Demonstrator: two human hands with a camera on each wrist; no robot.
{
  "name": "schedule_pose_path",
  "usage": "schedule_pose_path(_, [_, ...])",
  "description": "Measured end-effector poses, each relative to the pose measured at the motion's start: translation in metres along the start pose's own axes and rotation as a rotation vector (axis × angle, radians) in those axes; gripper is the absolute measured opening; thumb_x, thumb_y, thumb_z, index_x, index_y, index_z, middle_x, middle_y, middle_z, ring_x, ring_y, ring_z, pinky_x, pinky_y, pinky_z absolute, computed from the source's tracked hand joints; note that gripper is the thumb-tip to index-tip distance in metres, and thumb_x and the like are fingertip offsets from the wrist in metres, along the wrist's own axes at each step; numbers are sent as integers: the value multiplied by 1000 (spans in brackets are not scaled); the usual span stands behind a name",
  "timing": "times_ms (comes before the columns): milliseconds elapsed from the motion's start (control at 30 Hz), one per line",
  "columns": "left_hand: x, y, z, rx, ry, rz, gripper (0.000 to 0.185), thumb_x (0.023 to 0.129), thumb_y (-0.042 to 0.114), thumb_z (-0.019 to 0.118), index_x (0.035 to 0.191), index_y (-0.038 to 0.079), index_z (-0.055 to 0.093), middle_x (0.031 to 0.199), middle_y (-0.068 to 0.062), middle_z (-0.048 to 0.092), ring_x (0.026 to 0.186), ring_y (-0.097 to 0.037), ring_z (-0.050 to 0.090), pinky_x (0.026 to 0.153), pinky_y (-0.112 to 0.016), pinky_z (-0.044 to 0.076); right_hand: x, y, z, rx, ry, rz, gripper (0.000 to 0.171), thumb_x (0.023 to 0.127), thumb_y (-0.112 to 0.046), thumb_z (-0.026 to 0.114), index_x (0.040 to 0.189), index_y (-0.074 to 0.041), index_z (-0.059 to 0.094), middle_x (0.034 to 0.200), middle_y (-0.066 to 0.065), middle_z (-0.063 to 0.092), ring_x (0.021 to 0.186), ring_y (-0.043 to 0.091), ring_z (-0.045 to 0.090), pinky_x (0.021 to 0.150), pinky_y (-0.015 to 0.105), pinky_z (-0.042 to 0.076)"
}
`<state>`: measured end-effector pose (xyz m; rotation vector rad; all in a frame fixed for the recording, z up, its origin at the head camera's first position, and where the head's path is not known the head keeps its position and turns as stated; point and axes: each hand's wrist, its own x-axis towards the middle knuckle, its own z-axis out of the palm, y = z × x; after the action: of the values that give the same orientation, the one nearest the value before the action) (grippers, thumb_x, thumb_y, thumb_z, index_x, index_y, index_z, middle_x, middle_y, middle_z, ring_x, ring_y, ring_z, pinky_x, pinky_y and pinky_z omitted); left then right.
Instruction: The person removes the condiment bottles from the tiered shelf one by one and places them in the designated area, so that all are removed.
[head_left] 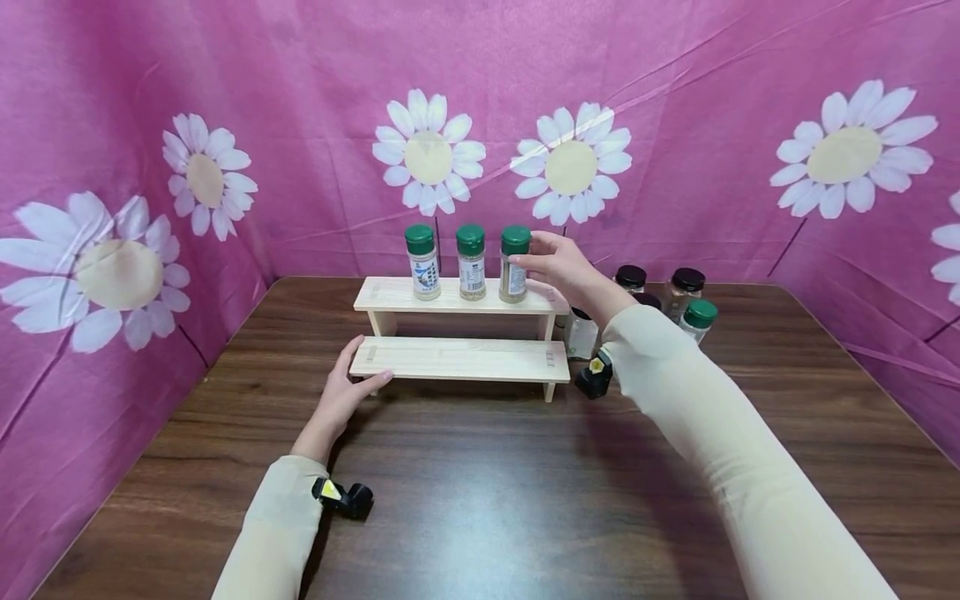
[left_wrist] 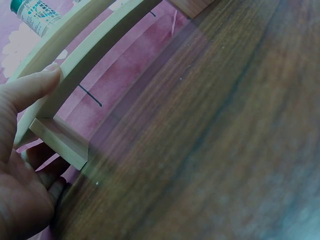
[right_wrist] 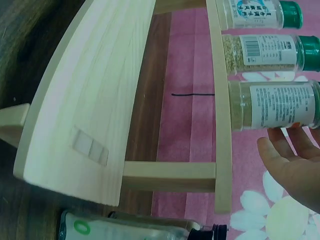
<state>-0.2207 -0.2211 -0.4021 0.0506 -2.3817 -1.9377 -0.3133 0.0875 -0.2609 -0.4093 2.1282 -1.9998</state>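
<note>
Three green-capped spice jars stand in a row on the upper tier of a two-tier wooden rack (head_left: 459,358). My right hand (head_left: 562,265) is at the rightmost jar (head_left: 513,283), fingertips right at its side and thumb apart from it in the right wrist view. That jar stands upright on the shelf beside the middle jar (head_left: 472,279) and the left jar (head_left: 425,275). My left hand (head_left: 347,392) grips the left end of the lower tier, thumb on the board's front edge (left_wrist: 75,70) and fingers behind the support leg.
Right of the rack, behind my right forearm, stand several more jars: a clear one with white contents (head_left: 581,335), black-capped ones (head_left: 686,287) and a green-capped one (head_left: 699,317). A pink flowered cloth (head_left: 315,167) hangs behind the brown wooden table (head_left: 465,492).
</note>
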Motion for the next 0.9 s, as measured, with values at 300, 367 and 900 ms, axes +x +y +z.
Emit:
schedule_pose_path(300, [0,0,0,-2,2,5,79,75,14,67,137,14,18,130,-13,29,101,-22,36,71,-24,36,1,-3,7,-50,76,22,47,80,-6,60,124,-2,41,119,14,46,110,26,42,89,38,33])
schedule_pose_path(367, [0,0,0,-2,1,2,79,75,14,67,137,14,18,131,-13,28,103,-22,35,76,-26,34,1,-3,8,-63,82,22,47,81,-5,59,124,-2,42,119,14,46,110,26,42,89,38,33])
schedule_pose_path(900, [1,-2,0,-9,2,8,80,74,13,68,137,12,18,132,-13,27,109,-23,31,84,-33,28,-1,-3,10,-99,124,20,39,79,-5,61,116,0,50,113,15,52,106,23,45,88,37,35])
